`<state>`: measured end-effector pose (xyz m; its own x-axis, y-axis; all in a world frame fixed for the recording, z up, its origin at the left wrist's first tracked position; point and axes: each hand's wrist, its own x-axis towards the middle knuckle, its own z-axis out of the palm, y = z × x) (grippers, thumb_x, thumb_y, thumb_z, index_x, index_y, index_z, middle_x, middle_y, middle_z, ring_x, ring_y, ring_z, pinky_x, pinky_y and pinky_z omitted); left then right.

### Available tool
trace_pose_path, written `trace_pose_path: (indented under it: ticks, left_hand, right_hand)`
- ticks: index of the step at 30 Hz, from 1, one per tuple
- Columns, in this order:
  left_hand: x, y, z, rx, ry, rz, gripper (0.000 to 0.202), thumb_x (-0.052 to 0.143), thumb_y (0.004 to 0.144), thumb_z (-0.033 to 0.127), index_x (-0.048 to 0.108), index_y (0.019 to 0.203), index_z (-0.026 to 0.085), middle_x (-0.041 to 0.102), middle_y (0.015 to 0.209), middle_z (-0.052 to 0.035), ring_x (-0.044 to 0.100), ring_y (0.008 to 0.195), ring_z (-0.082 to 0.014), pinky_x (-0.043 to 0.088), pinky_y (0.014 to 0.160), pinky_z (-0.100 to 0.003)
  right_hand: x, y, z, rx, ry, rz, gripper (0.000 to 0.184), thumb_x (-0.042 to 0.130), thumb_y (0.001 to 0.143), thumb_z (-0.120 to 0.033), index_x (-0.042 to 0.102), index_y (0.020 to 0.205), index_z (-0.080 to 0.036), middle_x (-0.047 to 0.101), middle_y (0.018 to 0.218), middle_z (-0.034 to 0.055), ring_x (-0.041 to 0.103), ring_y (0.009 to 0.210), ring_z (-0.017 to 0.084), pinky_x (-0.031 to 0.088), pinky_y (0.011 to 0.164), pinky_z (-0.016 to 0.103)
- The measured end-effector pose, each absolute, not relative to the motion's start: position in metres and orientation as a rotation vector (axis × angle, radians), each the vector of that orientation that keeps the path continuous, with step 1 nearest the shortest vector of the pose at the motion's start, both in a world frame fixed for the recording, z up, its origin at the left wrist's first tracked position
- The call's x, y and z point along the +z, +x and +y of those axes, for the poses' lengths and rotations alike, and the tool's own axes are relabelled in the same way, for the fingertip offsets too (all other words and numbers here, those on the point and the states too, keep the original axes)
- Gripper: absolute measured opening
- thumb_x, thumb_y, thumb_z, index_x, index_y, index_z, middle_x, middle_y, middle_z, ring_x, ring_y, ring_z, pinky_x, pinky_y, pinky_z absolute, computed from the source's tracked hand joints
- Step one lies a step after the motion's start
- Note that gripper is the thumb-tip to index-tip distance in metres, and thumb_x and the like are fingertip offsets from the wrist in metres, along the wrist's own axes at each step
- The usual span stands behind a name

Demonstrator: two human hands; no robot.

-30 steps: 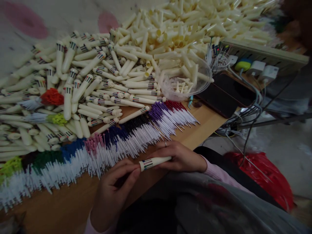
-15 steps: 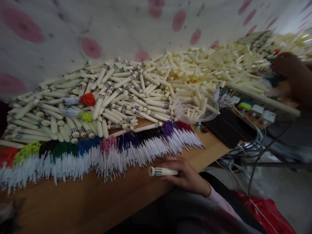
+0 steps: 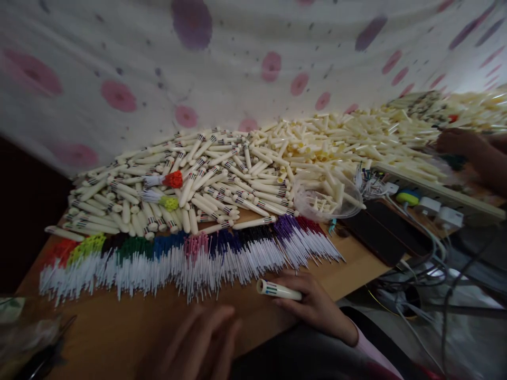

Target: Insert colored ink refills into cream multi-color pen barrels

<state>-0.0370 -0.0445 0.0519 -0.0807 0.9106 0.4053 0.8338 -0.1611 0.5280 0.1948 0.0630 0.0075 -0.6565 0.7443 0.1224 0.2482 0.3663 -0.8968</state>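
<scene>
My right hand (image 3: 317, 303) is closed around a cream multicolour pen barrel (image 3: 282, 291), its round open end with coloured slider slots pointing left. This hand is at the table's front edge, just below the purple and dark red refills. My left hand (image 3: 202, 343), blurred at the bottom centre, has its fingers stretched out with nothing seen in them. Ahead of both hands lies a row of thin white pen refills (image 3: 198, 274), sorted by end colour from orange at left to dark red at right.
Behind the refills is a heap of cream pen barrels (image 3: 222, 184). A clear plastic tub (image 3: 307, 206) holds small cream parts. To the right are a dark phone (image 3: 374, 232), a power strip (image 3: 479, 200) with chargers and cables, and another person's hand (image 3: 459, 145).
My left hand has come into view from below, fingers extended. My right hand still holds the pen barrel. The view has tilted up and shifted left, so the scene sits lower and further right.
</scene>
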Motion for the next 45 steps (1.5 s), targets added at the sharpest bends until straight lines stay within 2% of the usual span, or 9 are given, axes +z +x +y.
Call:
trace_pose_path:
  ticks: [6, 12, 19, 27, 31, 36, 39, 41, 45]
  left_hand:
    - [0.029, -0.044, -0.018, 0.565, 1.843, 2.361, 0.020, 0.053, 0.093, 0.026, 0.065, 0.078, 0.021, 0.067, 0.077, -0.0025, 0.066, 0.068, -0.0192, 0.046, 0.062, -0.029]
    - [0.025, -0.034, -0.008, 0.324, 1.655, 2.439, 0.023, 0.053, 0.091, 0.024, 0.064, 0.070, 0.021, 0.067, 0.071, -0.0033, 0.064, 0.067, -0.0203, 0.038, 0.060, -0.029]
    - [0.039, -0.029, 0.002, 0.298, 1.581, 2.480, 0.023, 0.054, 0.088, 0.027, 0.067, 0.070, 0.021, 0.071, 0.071, -0.0044, 0.066, 0.067, -0.0234, 0.036, 0.057, -0.030]
    - [0.049, -0.040, 0.029, 0.383, 1.558, 2.527, 0.024, 0.056, 0.088, 0.037, 0.071, 0.074, 0.024, 0.073, 0.069, -0.0032, 0.068, 0.068, -0.0248, 0.038, 0.057, -0.030]
    - [0.054, -0.075, 0.012, 0.426, 1.542, 2.604, 0.026, 0.054, 0.090, 0.037, 0.071, 0.075, 0.025, 0.073, 0.071, -0.0022, 0.067, 0.067, -0.0227, 0.040, 0.059, -0.029]
    - [0.064, -0.159, -0.016, 0.578, 1.481, 2.850, 0.023, 0.053, 0.089, 0.038, 0.072, 0.087, 0.025, 0.073, 0.081, -0.0035, 0.066, 0.069, -0.0214, 0.045, 0.062, -0.030]
    - [0.069, -0.202, -0.026, 0.525, 1.524, 2.903, 0.027, 0.049, 0.090, 0.034, 0.072, 0.096, 0.022, 0.072, 0.097, -0.0093, 0.069, 0.080, -0.0247, 0.052, 0.075, -0.038]
    - [0.064, -0.220, -0.027, 0.491, 1.537, 2.904, 0.035, 0.046, 0.091, 0.036, 0.071, 0.106, 0.017, 0.071, 0.110, -0.0163, 0.069, 0.097, -0.0318, 0.053, 0.086, -0.046]
    - [0.028, -0.222, -0.019, 0.482, 1.622, 2.773, 0.060, 0.037, 0.095, 0.041, 0.054, 0.133, -0.002, 0.052, 0.141, -0.0318, 0.045, 0.137, -0.0419, 0.040, 0.109, -0.056]
  right_hand:
    - [0.011, 0.195, 0.064, 1.264, -0.851, -2.122, 0.037, 0.060, 0.094, -0.049, 0.075, 0.099, -0.015, 0.069, 0.079, 0.0060, 0.060, 0.071, 0.017, 0.043, 0.064, 0.026]
    - [0.010, 0.197, 0.065, 1.273, -0.847, -2.107, 0.036, 0.061, 0.093, -0.049, 0.075, 0.099, -0.017, 0.070, 0.080, 0.0057, 0.059, 0.070, 0.016, 0.043, 0.062, 0.026]
    - [0.004, 0.199, 0.065, 1.310, -0.808, -2.071, 0.032, 0.064, 0.093, -0.045, 0.074, 0.105, -0.018, 0.072, 0.088, 0.0059, 0.060, 0.075, 0.017, 0.044, 0.065, 0.026]
    - [0.008, 0.198, 0.065, 1.333, -0.790, -2.062, 0.028, 0.065, 0.093, -0.041, 0.074, 0.103, -0.017, 0.069, 0.081, 0.0033, 0.058, 0.071, 0.014, 0.042, 0.063, 0.024]
    - [0.008, 0.199, 0.066, 1.342, -0.785, -2.079, 0.027, 0.063, 0.094, -0.041, 0.074, 0.102, -0.018, 0.072, 0.086, 0.0053, 0.061, 0.075, 0.016, 0.045, 0.066, 0.026]
    - [0.006, 0.200, 0.066, 1.287, -0.846, -2.082, 0.029, 0.060, 0.094, -0.045, 0.076, 0.102, -0.022, 0.076, 0.090, 0.0070, 0.067, 0.076, 0.020, 0.050, 0.066, 0.029]
    - [0.004, 0.200, 0.066, 1.275, -0.901, -2.100, 0.030, 0.061, 0.093, -0.046, 0.076, 0.106, -0.024, 0.077, 0.094, 0.0079, 0.069, 0.080, 0.023, 0.054, 0.068, 0.031]
    - [0.003, 0.200, 0.066, 1.277, -0.924, -2.103, 0.029, 0.062, 0.092, -0.046, 0.076, 0.107, -0.025, 0.077, 0.098, 0.0077, 0.071, 0.084, 0.024, 0.056, 0.070, 0.033]
    - [0.000, 0.200, 0.065, 1.238, -0.945, -2.086, 0.029, 0.063, 0.091, -0.046, 0.077, 0.107, -0.026, 0.077, 0.098, 0.0078, 0.072, 0.086, 0.026, 0.057, 0.070, 0.034]
